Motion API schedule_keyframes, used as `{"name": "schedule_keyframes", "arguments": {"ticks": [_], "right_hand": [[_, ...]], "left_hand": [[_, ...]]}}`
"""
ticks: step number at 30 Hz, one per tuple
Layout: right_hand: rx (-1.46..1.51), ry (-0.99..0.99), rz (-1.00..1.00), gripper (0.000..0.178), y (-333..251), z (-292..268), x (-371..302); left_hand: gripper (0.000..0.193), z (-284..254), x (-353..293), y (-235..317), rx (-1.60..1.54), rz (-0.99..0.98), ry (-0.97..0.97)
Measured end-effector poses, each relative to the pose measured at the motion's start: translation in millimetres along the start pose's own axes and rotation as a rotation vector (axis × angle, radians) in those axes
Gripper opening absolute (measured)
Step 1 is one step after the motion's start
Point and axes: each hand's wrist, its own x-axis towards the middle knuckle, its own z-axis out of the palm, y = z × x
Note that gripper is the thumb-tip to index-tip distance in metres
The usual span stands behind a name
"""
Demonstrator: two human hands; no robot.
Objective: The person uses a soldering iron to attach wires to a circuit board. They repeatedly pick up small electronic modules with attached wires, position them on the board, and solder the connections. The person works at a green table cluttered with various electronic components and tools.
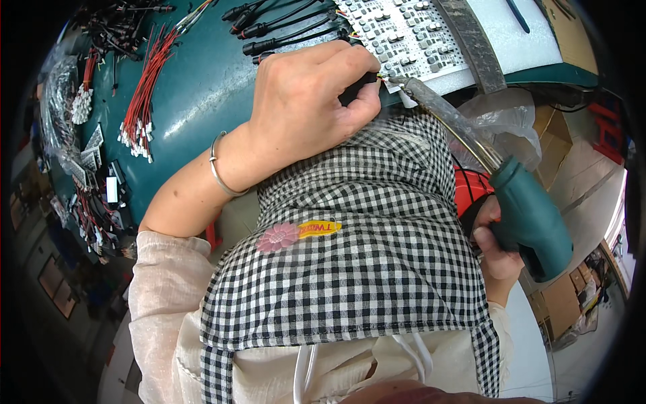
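"Where does the circuit board (410, 37) lie from you?"

"On the green surface (202, 84), just beyond my left grip (313, 94) and to its right. That hand is the nearer one."

"What is it pinching?"

"A black cable end (351, 93), between thumb and fingers, with thin wires (383, 78) poking out at the board's lower edge."

"And the right?"

"My right grip (494, 242) is wrapped around the handle of a green soldering gun (535, 215), lower and farther off. The gun's long barrel slants up and leftward, so its tip sits right beside those wires. Whether they touch, I can't tell."

"Your arms?"

"Left forearm slants in from the lower left, back of the hand upward, fingers curled. The right hand is partly hidden behind the gun, beside my checked apron (350, 289)."
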Motion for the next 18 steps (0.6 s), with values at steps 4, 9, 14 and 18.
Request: {"name": "schedule_keyframes", "arguments": {"ticks": [4, 9, 14, 18], "right_hand": [[-0.320, -0.003, 0.009, 0.026, 9.1, -8.0, -7.5], [-0.320, -0.035, -0.039, 0.025, -18.2, 13.9, 7.7], [-0.483, 0.011, -0.102, 0.034, 10.0, -8.0, -5.1], [-0.063, 0.015, -0.052, 0.052, 3.3, -6.5, 2.8]], "left_hand": [[0.020, -0.2, 0.0, -0.3, -0.006, -0.003, 0.018], [0.020, 0.7, -1.2, 0.2, 0.001, 0.001, 0.008], [0.019, 0.1, -0.8, -0.2, -0.001, 0.007, 0.018], [0.018, 1.5, -0.7, -0.2, -0.001, 0.013, 0.025]]}}
